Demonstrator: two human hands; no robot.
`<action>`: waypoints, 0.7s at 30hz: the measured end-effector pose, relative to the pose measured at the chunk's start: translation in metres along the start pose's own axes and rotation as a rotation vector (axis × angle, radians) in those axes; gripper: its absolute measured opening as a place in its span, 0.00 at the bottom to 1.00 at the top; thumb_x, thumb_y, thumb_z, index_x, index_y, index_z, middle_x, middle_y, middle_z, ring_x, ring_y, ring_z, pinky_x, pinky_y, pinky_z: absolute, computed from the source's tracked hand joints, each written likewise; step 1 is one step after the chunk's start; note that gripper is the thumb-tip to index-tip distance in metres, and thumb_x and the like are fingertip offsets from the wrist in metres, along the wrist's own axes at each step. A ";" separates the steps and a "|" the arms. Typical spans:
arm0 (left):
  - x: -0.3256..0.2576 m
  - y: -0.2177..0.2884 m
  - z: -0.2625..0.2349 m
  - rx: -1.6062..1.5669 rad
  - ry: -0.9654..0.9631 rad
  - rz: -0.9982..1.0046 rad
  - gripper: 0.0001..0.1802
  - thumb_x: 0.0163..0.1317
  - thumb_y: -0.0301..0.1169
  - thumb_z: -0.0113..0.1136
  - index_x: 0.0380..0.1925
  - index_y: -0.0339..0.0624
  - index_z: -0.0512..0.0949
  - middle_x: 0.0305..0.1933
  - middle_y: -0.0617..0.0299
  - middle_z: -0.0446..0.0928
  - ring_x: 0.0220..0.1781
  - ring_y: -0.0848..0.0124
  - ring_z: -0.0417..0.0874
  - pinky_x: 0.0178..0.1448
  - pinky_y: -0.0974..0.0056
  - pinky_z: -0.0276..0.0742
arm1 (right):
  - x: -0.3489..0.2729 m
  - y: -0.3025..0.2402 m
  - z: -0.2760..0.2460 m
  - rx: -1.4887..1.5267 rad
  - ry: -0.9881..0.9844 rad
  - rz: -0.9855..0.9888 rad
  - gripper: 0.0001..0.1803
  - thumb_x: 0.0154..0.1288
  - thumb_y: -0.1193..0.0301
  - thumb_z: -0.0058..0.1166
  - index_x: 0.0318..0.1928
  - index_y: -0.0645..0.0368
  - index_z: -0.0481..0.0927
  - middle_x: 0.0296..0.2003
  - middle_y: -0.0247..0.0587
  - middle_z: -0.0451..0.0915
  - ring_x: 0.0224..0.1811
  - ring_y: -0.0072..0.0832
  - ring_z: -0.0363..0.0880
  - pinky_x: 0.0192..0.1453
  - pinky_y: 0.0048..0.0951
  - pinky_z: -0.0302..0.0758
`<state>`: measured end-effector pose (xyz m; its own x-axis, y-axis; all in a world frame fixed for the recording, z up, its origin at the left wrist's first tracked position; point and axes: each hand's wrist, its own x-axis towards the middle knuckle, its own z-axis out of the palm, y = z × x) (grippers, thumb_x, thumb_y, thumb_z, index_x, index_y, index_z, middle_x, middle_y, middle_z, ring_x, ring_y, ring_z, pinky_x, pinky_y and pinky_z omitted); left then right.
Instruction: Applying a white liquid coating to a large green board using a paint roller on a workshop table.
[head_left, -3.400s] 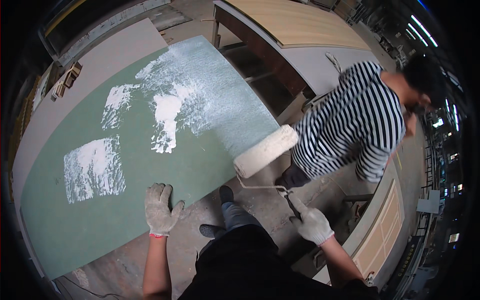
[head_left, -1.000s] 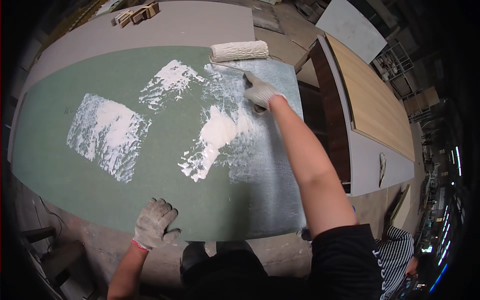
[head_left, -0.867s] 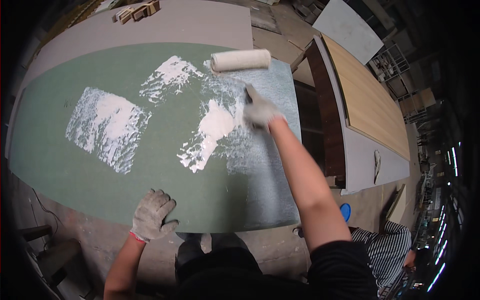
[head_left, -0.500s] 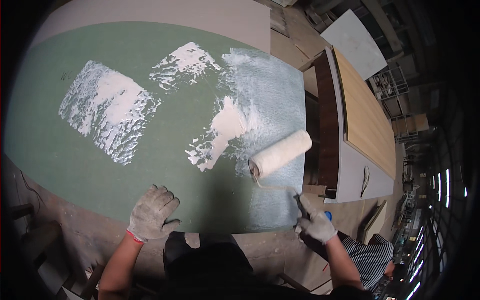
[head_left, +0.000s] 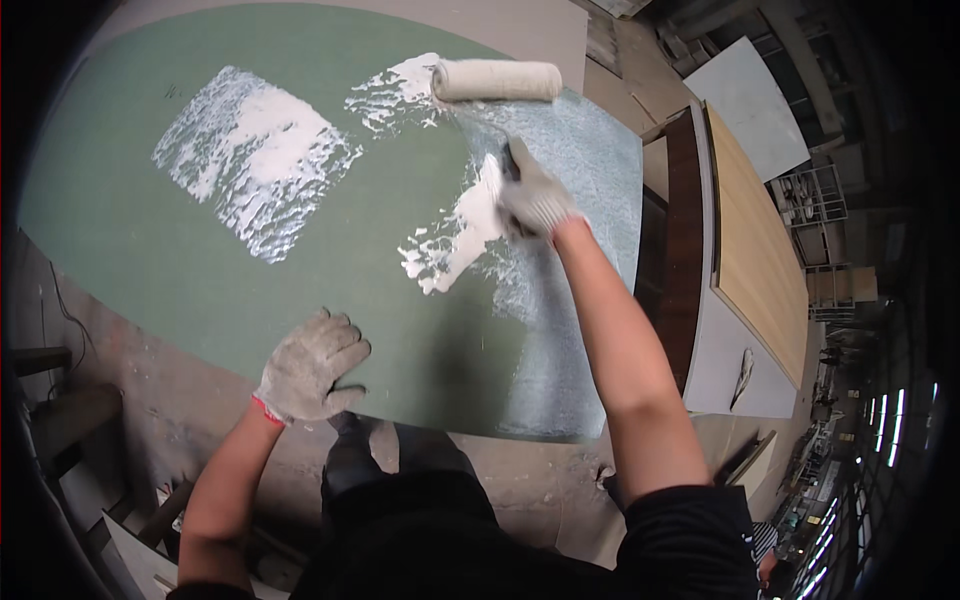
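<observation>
A large green board (head_left: 400, 190) lies flat before me, with patches of thick white coating (head_left: 270, 140) on it. Along its right side the coating is spread into a thin, streaky film (head_left: 560, 310). My right hand (head_left: 540, 195), in a knitted work glove, is closed around the dark handle of a paint roller. The fluffy roller sleeve (head_left: 498, 80) rests at the far right part of the board, beside a white patch. My left hand (head_left: 315, 367), gloved too, lies with its fingers extended on the board's near edge and holds nothing.
Right of the board stands a stack of panels with a wood-grain sheet (head_left: 757, 240) on top and a dark brown side. A white sheet (head_left: 748, 108) lies beyond it. Metal racks (head_left: 810, 195) stand farther right. Part of another person (head_left: 765, 545) shows at the lower right.
My right hand has pushed the roller away from me, from the near right of the board to its far right part. The left hand stays at the near edge.
</observation>
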<state>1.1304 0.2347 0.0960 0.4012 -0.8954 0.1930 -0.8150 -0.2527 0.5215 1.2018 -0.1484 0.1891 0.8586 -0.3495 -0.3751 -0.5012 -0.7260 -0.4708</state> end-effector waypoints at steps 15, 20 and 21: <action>-0.010 0.002 0.005 -0.038 0.030 -0.083 0.33 0.45 0.48 0.76 0.50 0.42 0.83 0.52 0.53 0.81 0.63 0.49 0.80 0.73 0.43 0.74 | -0.182 0.087 0.008 -0.084 -0.242 0.041 0.51 0.64 0.73 0.56 0.86 0.58 0.50 0.69 0.71 0.75 0.71 0.60 0.77 0.74 0.43 0.73; -0.011 -0.001 0.007 -0.008 0.081 -0.048 0.32 0.46 0.46 0.76 0.51 0.42 0.83 0.54 0.52 0.82 0.65 0.48 0.80 0.74 0.43 0.74 | 0.010 0.014 0.027 -0.133 -0.054 -0.180 0.51 0.63 0.70 0.54 0.86 0.49 0.52 0.43 0.61 0.88 0.35 0.44 0.90 0.47 0.42 0.86; -0.009 -0.003 0.010 -0.004 0.082 -0.045 0.32 0.46 0.46 0.76 0.51 0.42 0.83 0.54 0.52 0.82 0.65 0.48 0.80 0.74 0.43 0.74 | 0.027 -0.014 0.016 -0.042 -0.120 -0.117 0.51 0.62 0.71 0.54 0.86 0.48 0.52 0.41 0.59 0.88 0.32 0.41 0.89 0.44 0.41 0.86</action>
<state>1.1251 0.2397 0.0840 0.4701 -0.8504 0.2363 -0.7939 -0.2904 0.5342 1.2302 -0.1380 0.1732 0.8905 -0.1900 -0.4134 -0.3916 -0.7826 -0.4839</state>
